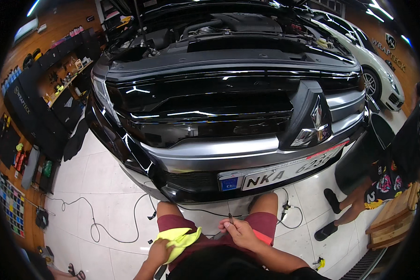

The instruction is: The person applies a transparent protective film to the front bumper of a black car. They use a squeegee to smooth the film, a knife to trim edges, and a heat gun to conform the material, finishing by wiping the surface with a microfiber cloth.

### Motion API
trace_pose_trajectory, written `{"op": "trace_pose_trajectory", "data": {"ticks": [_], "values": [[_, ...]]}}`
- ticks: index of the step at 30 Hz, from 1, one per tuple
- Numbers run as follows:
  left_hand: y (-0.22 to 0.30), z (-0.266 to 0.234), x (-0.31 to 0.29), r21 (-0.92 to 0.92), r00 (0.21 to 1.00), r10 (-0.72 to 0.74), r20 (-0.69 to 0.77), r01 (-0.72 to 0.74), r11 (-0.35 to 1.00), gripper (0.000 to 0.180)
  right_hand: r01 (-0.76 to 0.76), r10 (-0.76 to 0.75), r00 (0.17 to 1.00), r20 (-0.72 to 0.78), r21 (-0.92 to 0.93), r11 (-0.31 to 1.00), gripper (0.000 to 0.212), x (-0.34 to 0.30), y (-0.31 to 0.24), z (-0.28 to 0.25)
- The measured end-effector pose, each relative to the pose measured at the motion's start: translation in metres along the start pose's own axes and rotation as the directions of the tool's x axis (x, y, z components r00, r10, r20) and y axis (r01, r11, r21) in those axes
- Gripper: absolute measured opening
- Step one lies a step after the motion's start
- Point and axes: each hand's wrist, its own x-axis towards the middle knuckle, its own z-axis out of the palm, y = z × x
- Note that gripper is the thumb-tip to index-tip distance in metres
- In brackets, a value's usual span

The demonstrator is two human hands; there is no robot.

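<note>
My left hand [159,252] is closed on a bright yellow cloth [183,240] that lies over my left thigh. A dark handle-like thing [161,271] shows just below that hand; what it belongs to is hidden. Over my lap, my right hand [239,233] pinches a slim dark pen-shaped tool [230,217], its tip pointing up. Beside the right wrist, a flat orange-red piece [263,237] rests on my right thigh. Right in front of my knees stands the black car's front end, with its silver grille trim [219,150] and licence plate [289,168]. Neither hand touches the car.
The car's bonnet is up over the engine bay [233,23]. Cables [96,233] loop across the tiled floor. At right, another person's legs [347,207] stand near a black bin [359,161] and a wooden step [392,219]. Shelves [46,79] line the left; a white car [359,51] is parked behind.
</note>
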Motion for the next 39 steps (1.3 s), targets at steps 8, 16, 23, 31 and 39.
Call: {"op": "trace_pose_trajectory", "data": {"ticks": [8,16,23,31,39], "values": [[0.181,-0.219,0.07,-0.539,0.598,-0.131,-0.791,-0.578,0.613,0.036,0.14,0.028,0.972,0.233,-0.671,0.728,0.033,-0.017,0.048,-0.05],[0.4,-0.163,0.23,0.4,0.27,0.838,-0.474,-0.782,0.478,0.055,0.078,-0.017,0.995,0.1,-0.646,0.759,0.028,-0.025,0.051,-0.053],[0.344,-0.18,0.213,0.432,0.455,0.779,-0.431,-0.654,0.621,0.071,-0.006,0.05,0.998,0.049,-0.65,0.76,0.019,-0.04,0.056,-0.075],[0.205,-0.238,0.185,0.356,0.625,0.507,-0.594,-0.361,0.862,0.072,0.025,0.01,0.999,0.047,-0.684,0.729,0.023,-0.023,0.034,-0.08],[-0.01,-0.31,0.22,-0.261,0.556,-0.08,-0.827,-0.255,0.931,0.048,0.14,-0.165,0.986,-0.014,-0.465,0.874,0.037,-0.062,-0.113,-0.122]]}}
